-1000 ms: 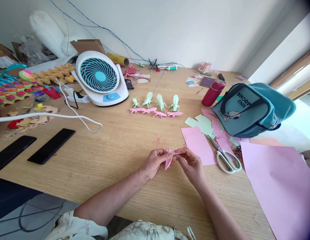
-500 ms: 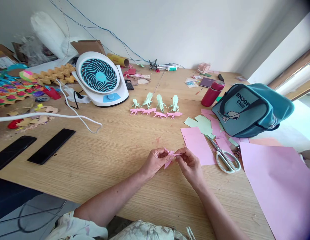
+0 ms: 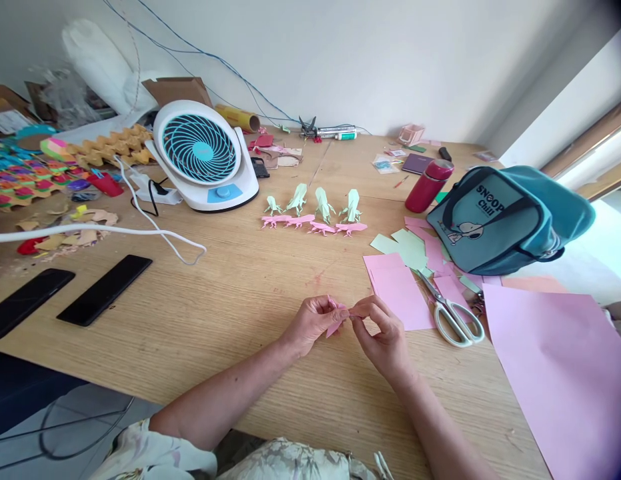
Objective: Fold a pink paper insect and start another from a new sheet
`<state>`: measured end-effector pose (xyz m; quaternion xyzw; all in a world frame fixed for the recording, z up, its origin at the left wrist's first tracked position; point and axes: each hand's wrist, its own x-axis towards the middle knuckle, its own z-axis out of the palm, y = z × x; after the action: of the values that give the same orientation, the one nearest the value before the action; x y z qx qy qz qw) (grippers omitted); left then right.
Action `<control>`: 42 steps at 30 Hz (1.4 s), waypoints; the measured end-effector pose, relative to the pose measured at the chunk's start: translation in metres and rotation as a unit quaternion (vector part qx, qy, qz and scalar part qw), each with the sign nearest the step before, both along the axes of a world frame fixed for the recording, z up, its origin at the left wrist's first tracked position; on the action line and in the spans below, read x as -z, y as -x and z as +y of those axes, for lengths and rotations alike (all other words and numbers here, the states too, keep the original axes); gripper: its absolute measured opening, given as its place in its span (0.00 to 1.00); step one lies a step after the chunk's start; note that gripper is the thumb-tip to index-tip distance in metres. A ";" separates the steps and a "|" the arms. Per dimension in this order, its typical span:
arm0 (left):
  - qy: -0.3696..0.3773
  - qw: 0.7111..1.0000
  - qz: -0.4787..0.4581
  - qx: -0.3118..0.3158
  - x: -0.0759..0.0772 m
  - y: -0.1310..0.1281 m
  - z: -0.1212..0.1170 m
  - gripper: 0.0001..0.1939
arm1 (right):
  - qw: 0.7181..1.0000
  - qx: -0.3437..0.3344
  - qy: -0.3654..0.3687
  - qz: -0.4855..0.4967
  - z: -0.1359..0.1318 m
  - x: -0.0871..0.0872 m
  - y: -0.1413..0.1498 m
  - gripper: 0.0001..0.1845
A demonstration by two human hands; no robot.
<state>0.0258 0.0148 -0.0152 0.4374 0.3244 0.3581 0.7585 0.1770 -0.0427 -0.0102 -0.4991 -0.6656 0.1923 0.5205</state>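
Note:
Between my hands is a small folded pink paper piece (image 3: pixel 334 328), largely covered by the fingers. My left hand (image 3: pixel 313 323) pinches its body between thumb and fingers. My right hand (image 3: pixel 383 333) is closed in a pinch at the paper's right end, thumb and forefinger together close to the left thumb. Beyond the hands stand several green paper figures (image 3: pixel 323 205) with legs. A row of pink paper figures (image 3: pixel 322 229) lies just in front of them. Pink paper sheets (image 3: pixel 397 293) rest right of my right hand.
White-handled scissors (image 3: pixel 453 317) lie at the right, near green paper scraps (image 3: pixel 405 248) and a large pink sheet (image 3: pixel 555 373). Behind them are a red flask (image 3: pixel 429 187) and a teal bag (image 3: pixel 500 217). A white fan (image 3: pixel 203 150) and two phones (image 3: pixel 105 290) are on the left.
My right thumb and forefinger have moved slightly left, closer to the left thumb, covering the thin paper end that showed before. My left hand keeps its hold.

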 end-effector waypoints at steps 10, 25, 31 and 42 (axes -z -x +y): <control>-0.187 0.979 0.069 -0.028 -0.004 0.003 0.001 0.15 | 0.999 0.027 0.022 0.037 -0.002 -0.001 0.002 0.08; -0.415 0.896 0.144 -0.069 -0.006 0.011 0.006 0.06 | 0.953 -0.020 0.203 0.225 0.005 0.003 -0.003 0.15; -0.419 0.896 0.139 -0.047 -0.008 0.013 0.008 0.05 | 0.938 -0.026 0.225 0.264 0.007 0.001 -0.003 0.16; -0.433 0.890 0.145 -0.020 -0.011 0.017 0.014 0.05 | 0.910 -0.103 0.280 0.288 0.005 0.004 -0.018 0.16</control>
<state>0.0088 0.0284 -0.0044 0.7627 0.2527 0.4105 0.4312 0.1949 -0.0378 -0.0137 -0.4762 -0.4534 0.5585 0.5057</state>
